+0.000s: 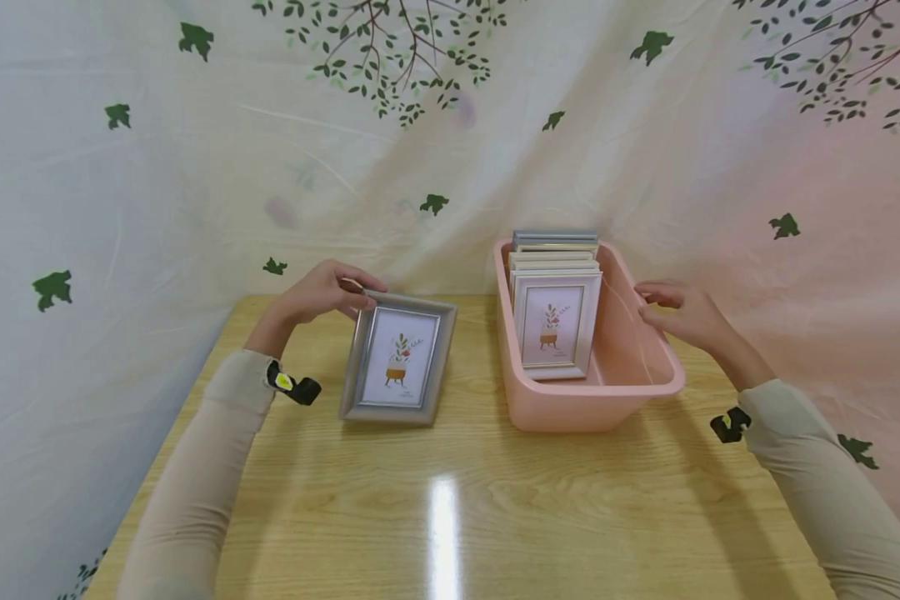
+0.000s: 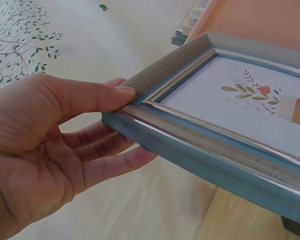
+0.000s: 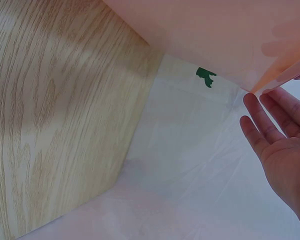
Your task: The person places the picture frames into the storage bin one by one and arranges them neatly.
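My left hand pinches the upper left corner of a grey picture frame. In the left wrist view the thumb presses on its front, with the other fingers behind and along its edge. The frame leans back over the table and shows a potted-plant print. At the right side of a pink plastic bin, my right hand holds the rim, thumb over it and fingertips against the outside. Inside the bin, several picture frames stand in a row, a whitish frame foremost.
A wooden table carries the bin and the grey frame. Behind it hangs a pale cloth printed with leaves and branches. The front part of the bin's inside shows bare pink wall.
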